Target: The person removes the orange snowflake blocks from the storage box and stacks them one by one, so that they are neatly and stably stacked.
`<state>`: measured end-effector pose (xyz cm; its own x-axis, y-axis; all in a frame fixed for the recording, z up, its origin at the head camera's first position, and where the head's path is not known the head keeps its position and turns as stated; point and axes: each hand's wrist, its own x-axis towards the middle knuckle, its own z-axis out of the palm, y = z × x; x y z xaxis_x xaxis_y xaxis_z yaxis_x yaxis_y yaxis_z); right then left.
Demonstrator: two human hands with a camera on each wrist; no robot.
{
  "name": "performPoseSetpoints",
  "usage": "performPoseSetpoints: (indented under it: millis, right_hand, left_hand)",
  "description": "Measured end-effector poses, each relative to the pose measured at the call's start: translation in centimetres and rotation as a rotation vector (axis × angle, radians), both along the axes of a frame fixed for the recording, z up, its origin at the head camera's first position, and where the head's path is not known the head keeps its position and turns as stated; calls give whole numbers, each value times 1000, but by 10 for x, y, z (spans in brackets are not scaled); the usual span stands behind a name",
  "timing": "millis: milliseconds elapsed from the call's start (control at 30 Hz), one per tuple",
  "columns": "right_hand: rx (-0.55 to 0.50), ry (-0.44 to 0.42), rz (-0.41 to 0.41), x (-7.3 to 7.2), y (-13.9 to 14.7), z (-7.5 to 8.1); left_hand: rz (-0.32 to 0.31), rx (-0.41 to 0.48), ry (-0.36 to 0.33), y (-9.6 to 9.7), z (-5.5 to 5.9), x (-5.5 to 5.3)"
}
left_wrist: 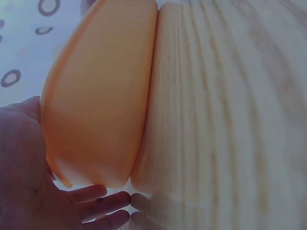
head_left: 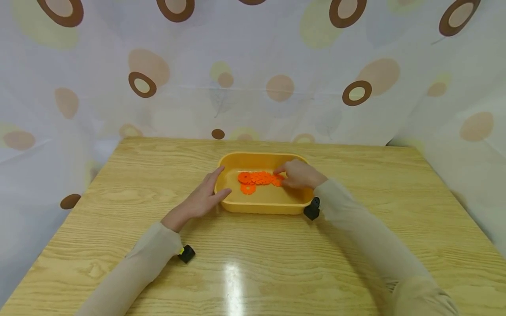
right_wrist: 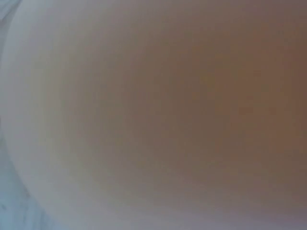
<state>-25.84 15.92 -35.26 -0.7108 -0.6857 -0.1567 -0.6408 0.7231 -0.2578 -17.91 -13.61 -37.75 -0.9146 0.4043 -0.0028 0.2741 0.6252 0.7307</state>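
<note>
A yellow plastic tub [head_left: 257,209] stands on the wooden table. Inside it, flat orange notched discs [head_left: 258,177] lie overlapping in a row, with a single disc [head_left: 248,189] just in front of the row. My left hand [head_left: 203,197] rests at the tub's left end, thumb over the front rim and forefinger along the left edge; the left wrist view has its fingers [left_wrist: 103,206] spread and straight by the wall. My right hand [head_left: 298,173] reaches into the tub, forefinger and thumb apart at the right end of the row. Its other fingers are hidden. The right wrist view is a blur.
The wooden table [head_left: 253,254] extends around the tub on all sides. A patterned white cloth [head_left: 253,109] hangs behind it and at both sides. Black wrist cameras [head_left: 312,209] sit at both cuffs, the right one close against the tub's front right corner.
</note>
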Motion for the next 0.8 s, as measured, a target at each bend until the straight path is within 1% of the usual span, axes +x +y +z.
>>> performPoseSetpoints:
  millis: [67, 200, 367, 533, 600, 800]
  right_hand:
    - [23, 10, -6, 1, -3, 0]
    - [64, 6, -46, 2, -7, 0]
    - [77, 32, -84, 1, -6, -1]
    - [50, 34, -111, 1, -3, 2]
    - [25, 39, -117, 1, -2, 2]
    - [-58, 27, -115, 2, 2, 0]
  left_hand:
    - [2, 0, -1, -2, 0, 1]
    - [7, 3, -6, -3, 1, 2]
    - [6, 9, -2, -3, 3, 0]
    - [9, 8, 2, -2, 2, -3]
    - [9, 14, 2, -2, 1, -4]
    - [5, 10, -21, 0, -1, -2]
